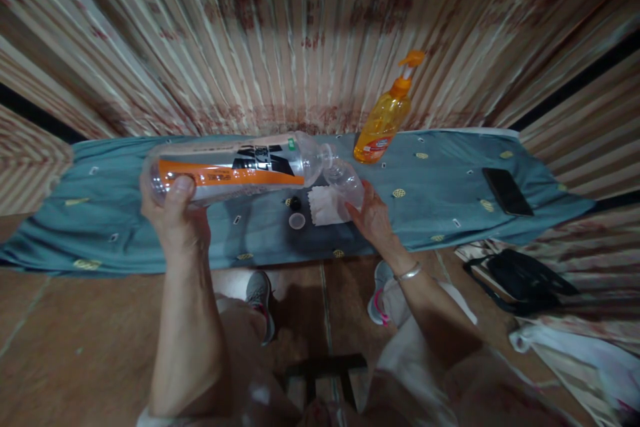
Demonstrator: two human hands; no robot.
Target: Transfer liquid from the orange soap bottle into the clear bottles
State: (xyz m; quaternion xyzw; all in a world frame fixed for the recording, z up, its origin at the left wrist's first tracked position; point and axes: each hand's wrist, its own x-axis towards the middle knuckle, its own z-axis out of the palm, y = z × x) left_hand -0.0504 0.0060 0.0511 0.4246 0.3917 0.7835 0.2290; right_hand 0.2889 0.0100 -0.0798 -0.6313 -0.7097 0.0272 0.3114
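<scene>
Big clear bottle (pixel 230 170) with the orange label is lying on its side in mid-air, left of frame centre, with the left hand (pixel 175 217) wrapping its fingers tight around the base end and the neck tipping into a small clear cup (pixel 345 181). Right hand (pixel 373 217) is curling loosely around that cup, just above a white cloth (pixel 325 205) and two small caps (pixel 296 212) on the blue-grey tablecloth (pixel 150 233). Orange pump bottle (pixel 385 117) is standing upper right of centre, and a dark phone (pixel 507 191) is lying far right.
</scene>
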